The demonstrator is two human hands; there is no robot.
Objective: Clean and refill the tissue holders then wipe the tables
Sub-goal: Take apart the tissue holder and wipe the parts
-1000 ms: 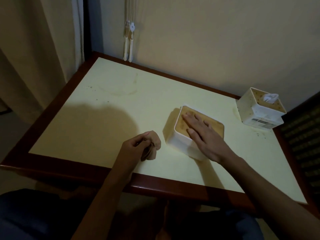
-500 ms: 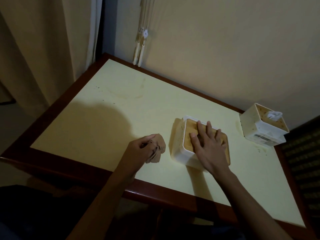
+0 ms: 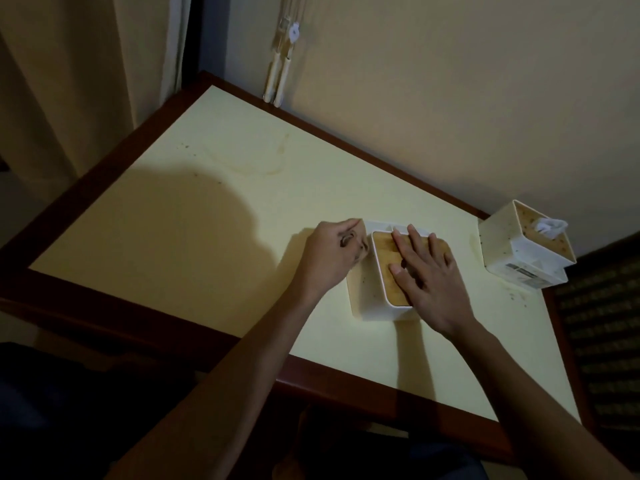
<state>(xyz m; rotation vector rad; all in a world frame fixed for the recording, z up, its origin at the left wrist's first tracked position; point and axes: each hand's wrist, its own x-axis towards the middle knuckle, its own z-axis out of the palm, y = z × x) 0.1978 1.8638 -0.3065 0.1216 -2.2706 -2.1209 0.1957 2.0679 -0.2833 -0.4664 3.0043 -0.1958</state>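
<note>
A white tissue holder [image 3: 369, 289] with a tan, wood-look lid lies on the pale yellow table [image 3: 173, 237], toward the near right part of the top. The right hand [image 3: 427, 271] rests flat on that lid, fingers straight and spread, pressing down and gripping nothing. The left hand [image 3: 329, 258] sits just to the left of the holder, against its far left corner; its fingers are curled around a small crumpled brownish cloth [image 3: 349, 241], most of which is hidden inside the fist. Whether the cloth touches the holder's wall cannot be told in the dim light.

Farther right, near the far right corner of the table, stands a 2nd tissue holder [image 3: 512, 254], also white and speckled with dark spots, tilted so that its open top faces the camera. A bit of white tissue [image 3: 550, 226] pokes from its slot, and a printed label shows on its near side. The 2 holders are well apart.

The table has a dark reddish-brown wooden rim. Faint curved stains and small dark specks mark the far left part of the top, and more specks lie near the 2nd holder. A large shadow falls across the left half. A beige curtain [image 3: 69, 81] hangs at the far left, and 2 blind cords [image 3: 278, 77] hang against the wall behind the table.
</note>
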